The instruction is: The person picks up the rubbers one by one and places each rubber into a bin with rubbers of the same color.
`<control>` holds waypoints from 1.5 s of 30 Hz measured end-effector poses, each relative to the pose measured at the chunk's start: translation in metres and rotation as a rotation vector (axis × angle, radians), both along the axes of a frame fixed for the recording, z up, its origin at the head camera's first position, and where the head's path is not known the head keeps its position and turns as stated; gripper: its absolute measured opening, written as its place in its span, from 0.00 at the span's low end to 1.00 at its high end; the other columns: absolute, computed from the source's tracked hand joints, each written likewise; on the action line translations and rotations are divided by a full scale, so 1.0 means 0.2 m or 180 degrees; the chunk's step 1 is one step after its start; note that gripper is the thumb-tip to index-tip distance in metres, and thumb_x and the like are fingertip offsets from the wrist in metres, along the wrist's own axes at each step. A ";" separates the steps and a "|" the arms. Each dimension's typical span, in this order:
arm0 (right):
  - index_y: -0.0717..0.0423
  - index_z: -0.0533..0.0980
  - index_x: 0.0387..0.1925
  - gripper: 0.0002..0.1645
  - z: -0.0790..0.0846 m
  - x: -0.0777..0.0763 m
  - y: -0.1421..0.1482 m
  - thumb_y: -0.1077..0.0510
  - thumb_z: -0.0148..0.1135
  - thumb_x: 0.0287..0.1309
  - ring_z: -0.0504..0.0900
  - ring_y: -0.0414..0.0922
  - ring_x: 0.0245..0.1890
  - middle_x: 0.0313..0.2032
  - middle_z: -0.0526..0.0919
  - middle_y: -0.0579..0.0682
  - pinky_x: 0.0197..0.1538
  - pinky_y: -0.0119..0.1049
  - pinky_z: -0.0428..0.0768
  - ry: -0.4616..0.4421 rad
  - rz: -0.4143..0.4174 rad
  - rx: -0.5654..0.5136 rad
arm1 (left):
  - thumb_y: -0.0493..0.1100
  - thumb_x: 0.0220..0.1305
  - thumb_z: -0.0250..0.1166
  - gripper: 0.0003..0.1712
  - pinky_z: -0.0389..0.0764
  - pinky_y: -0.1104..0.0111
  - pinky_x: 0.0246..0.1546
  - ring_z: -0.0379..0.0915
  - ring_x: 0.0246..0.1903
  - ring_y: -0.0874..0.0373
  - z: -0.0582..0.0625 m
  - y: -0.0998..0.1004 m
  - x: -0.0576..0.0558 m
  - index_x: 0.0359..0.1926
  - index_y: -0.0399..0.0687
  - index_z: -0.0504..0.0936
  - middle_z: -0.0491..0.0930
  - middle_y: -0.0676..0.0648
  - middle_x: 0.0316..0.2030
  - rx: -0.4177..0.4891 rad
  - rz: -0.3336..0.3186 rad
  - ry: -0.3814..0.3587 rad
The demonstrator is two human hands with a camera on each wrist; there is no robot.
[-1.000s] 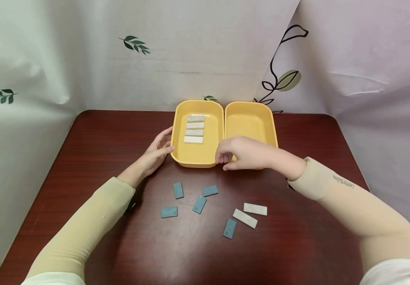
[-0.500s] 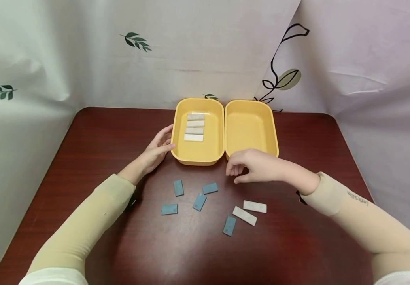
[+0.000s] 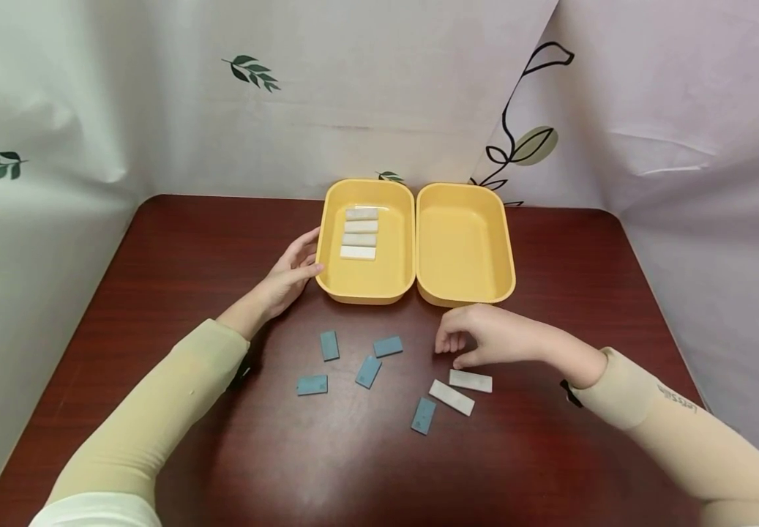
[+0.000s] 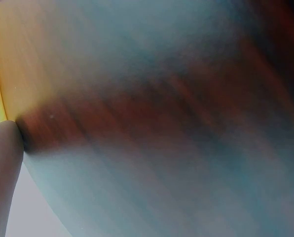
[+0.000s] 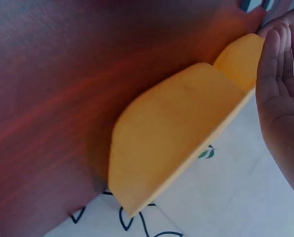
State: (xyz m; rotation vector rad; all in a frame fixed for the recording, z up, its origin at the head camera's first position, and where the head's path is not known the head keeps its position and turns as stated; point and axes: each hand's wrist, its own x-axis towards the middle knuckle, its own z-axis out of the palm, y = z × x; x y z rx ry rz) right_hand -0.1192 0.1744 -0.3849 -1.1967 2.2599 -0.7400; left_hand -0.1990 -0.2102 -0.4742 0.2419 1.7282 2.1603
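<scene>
In the head view my left hand [image 3: 280, 282] rests against the outer left side of the left yellow box [image 3: 366, 287], its thumb at the rim. In the left wrist view a finger [image 4: 4, 168] touches the edge of that box. Several whitish tiles [image 3: 359, 239] lie in a column inside it. My right hand [image 3: 494, 335] hovers over the table in front of the right yellow box [image 3: 465, 241], fingers loosely bent and holding nothing. Nearest to its thumb lies a white tile [image 3: 474, 381]; a second white tile [image 3: 451, 397] lies close by, at a slant.
Several blue tiles lie scattered on the dark red wooden table [image 3: 326, 461], one blue tile [image 3: 423, 416] near the white ones and another blue tile [image 3: 329, 345] nearer my left hand. A pale cloth [image 3: 353, 88] with leaf prints hangs behind the table and at both sides.
My right hand has moved from the front of the boxes toward me and to the right, down to the white tiles. My left hand stays at the left box.
</scene>
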 end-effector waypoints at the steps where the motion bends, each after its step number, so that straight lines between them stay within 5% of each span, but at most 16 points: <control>1: 0.56 0.84 0.43 0.15 -0.01 0.00 0.00 0.68 0.79 0.54 0.86 0.45 0.39 0.41 0.88 0.50 0.46 0.38 0.87 -0.0027 0.0001 0.0028 | 0.26 0.76 0.51 0.45 0.71 0.77 0.65 0.65 0.69 0.58 0.00 0.00 0.00 0.86 0.51 0.48 0.57 0.39 0.79 -0.0004 0.0003 0.0000; 14: 0.53 0.84 0.43 0.18 -0.12 0.03 0.07 0.66 0.81 0.51 0.82 0.39 0.39 0.39 0.84 0.44 0.46 0.34 0.85 -0.0221 -0.0028 0.0234 | 0.29 0.75 0.57 0.45 0.72 0.76 0.64 0.68 0.67 0.60 -0.01 0.00 0.00 0.86 0.52 0.51 0.63 0.45 0.74 0.0037 0.0005 0.0050; 28: 0.52 0.84 0.43 0.20 -0.21 0.05 0.13 0.65 0.83 0.48 0.80 0.35 0.38 0.39 0.84 0.42 0.44 0.31 0.83 -0.0338 -0.0128 0.0231 | 0.27 0.75 0.51 0.44 0.69 0.75 0.66 0.65 0.68 0.57 0.00 0.01 0.00 0.86 0.50 0.48 0.60 0.40 0.76 0.0026 -0.0017 0.0043; 45: 0.51 0.83 0.42 0.23 -0.26 0.07 0.13 0.68 0.83 0.43 0.77 0.34 0.37 0.36 0.80 0.42 0.42 0.30 0.80 -0.0188 -0.0158 0.0195 | 0.26 0.74 0.52 0.45 0.71 0.76 0.65 0.65 0.68 0.58 0.01 0.01 0.00 0.86 0.52 0.49 0.59 0.41 0.77 0.0012 0.0006 0.0006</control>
